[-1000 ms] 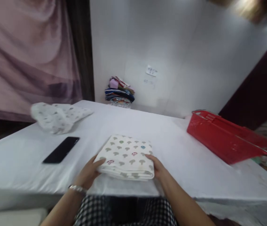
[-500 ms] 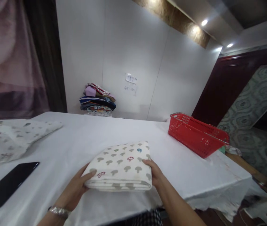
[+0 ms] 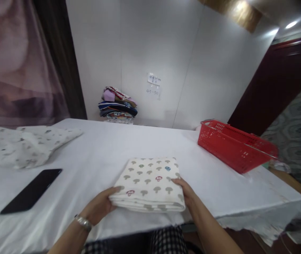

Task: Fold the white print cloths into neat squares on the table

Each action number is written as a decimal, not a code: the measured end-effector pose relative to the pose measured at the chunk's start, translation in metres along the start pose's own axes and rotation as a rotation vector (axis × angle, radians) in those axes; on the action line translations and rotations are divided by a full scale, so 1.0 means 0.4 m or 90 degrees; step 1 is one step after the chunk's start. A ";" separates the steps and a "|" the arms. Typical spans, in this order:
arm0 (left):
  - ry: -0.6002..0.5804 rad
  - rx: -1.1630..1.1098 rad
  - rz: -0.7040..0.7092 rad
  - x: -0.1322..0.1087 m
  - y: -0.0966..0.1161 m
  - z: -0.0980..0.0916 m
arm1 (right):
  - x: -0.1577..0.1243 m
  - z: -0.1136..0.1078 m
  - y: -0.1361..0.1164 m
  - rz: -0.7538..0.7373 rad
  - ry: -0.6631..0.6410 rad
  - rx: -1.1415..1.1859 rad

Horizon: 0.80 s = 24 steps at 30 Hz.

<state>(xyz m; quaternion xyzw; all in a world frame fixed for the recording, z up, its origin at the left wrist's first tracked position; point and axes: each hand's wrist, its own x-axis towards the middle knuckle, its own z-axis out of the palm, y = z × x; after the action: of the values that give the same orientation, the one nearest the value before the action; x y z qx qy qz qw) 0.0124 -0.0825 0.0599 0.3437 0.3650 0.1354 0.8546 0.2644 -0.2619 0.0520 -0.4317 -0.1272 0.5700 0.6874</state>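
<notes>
A folded white cloth (image 3: 150,183) printed with beige mushrooms and a few red, green and blue ones lies near the front edge of the table. My left hand (image 3: 104,204) grips its left front corner, thumb on top and fingers underneath. On the opposite side my right hand (image 3: 186,192) pinches the right edge, thumb above. Several folded layers show along the front of the cloth. A silver bracelet (image 3: 83,223) circles my left wrist.
A dark phone-like slab (image 3: 31,192) lies left on the white-covered table (image 3: 97,148). Behind it is a rumpled patterned cloth (image 3: 31,144). A red basket (image 3: 232,146) stands at the right, and a stack of folded fabrics (image 3: 118,106) is by the wall.
The cloth's far left corner, rounded and folded down before, now lies out flatter and squarer. Both hands keep their hold. The view has shifted, so everything sits further right.
</notes>
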 end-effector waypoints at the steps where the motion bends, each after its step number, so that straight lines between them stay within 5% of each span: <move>1: -0.006 0.000 -0.020 0.003 -0.002 0.004 | -0.010 -0.012 -0.003 0.029 0.018 -0.003; 5: -0.069 0.026 -0.083 0.031 -0.014 0.031 | -0.037 -0.059 -0.010 0.114 0.081 -0.025; 10: -0.084 0.050 -0.117 0.065 -0.034 0.065 | -0.043 -0.093 -0.015 0.101 0.100 -0.076; 18: -0.037 0.125 -0.107 0.047 -0.045 0.082 | -0.057 -0.104 -0.024 0.055 0.057 -0.136; 24: -0.082 0.078 -0.034 0.053 -0.052 0.095 | -0.071 -0.086 -0.042 0.016 0.042 -0.142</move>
<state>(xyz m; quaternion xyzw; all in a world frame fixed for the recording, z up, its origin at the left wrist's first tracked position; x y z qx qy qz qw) 0.0539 -0.1058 0.0533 0.3933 0.3258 0.0678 0.8571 0.2895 -0.3024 0.0531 -0.5256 -0.1619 0.5466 0.6315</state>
